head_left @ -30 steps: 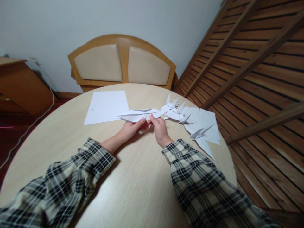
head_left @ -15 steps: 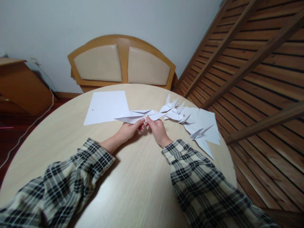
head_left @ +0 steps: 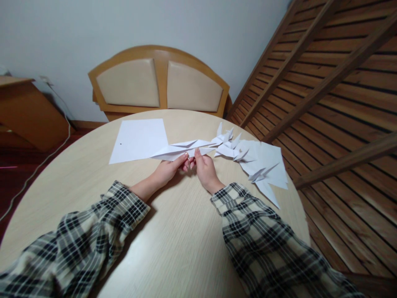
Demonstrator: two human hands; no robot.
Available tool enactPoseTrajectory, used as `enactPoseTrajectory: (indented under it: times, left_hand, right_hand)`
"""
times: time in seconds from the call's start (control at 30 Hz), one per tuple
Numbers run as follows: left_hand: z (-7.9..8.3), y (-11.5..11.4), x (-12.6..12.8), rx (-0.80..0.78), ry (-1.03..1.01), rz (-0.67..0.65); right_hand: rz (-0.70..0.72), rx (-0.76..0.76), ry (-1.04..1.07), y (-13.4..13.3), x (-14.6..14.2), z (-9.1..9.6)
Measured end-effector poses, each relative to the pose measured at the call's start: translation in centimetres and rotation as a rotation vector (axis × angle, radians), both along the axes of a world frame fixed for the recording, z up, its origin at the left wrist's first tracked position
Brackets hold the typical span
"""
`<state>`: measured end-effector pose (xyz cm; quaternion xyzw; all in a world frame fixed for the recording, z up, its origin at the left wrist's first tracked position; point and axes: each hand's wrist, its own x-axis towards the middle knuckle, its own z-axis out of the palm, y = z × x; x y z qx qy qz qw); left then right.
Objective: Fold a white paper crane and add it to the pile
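Note:
A long folded piece of white paper (head_left: 169, 152), pointed at its left end, is stretched sideways between my hands above the table. My left hand (head_left: 169, 170) pinches its near edge with the thumb on top. Close beside it, my right hand (head_left: 207, 170) grips the same edge, its thumb pressed on the paper and the fingers curled beneath. The far layer of the paper stands slightly apart from the near one. Its right tip reaches the folded paper cranes (head_left: 228, 142), where the outlines overlap.
A flat white sheet (head_left: 139, 138) with a small dark spot lies at the left on the round table (head_left: 173, 248). More white paper (head_left: 274, 163) lies under the cranes at the right. Beyond the table stands a padded wooden headboard (head_left: 163, 78); a slatted wooden screen (head_left: 335, 103) leans on the right.
My right thumb has slid a little to the right along the near edge. The folded paper has tilted, its two layers showing more separately. My left hand has barely moved.

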<state>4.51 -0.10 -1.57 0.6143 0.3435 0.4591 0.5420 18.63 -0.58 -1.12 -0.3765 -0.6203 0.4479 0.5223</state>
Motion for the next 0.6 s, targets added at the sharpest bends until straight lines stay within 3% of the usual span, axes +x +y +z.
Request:
enactPoseTrajectory:
  times: [0.2, 0.33, 0.47, 0.6]
  left_hand:
    - [0.8, -0.7, 0.4, -0.042, -0.006, -0.038]
    - [0.4, -0.2, 0.3, -0.112, -0.038, 0.020]
    - [0.2, 0.5, -0.2, -0.257, -0.308, 0.072]
    - [1.3, 0.5, -0.7, -0.373, -0.216, 0.015]
  right_hand:
    - [-0.139, -0.041, -0.052, 0.8, 0.9, -0.5]
    - [-0.133, 0.011, 0.013, 1.6, 2.0, -0.4]
    - [-0.046, 0.004, 0.076, 2.0, 2.5, -0.1]
    - [0.080, -0.069, 0.031, 1.8, 2.5, 0.0]
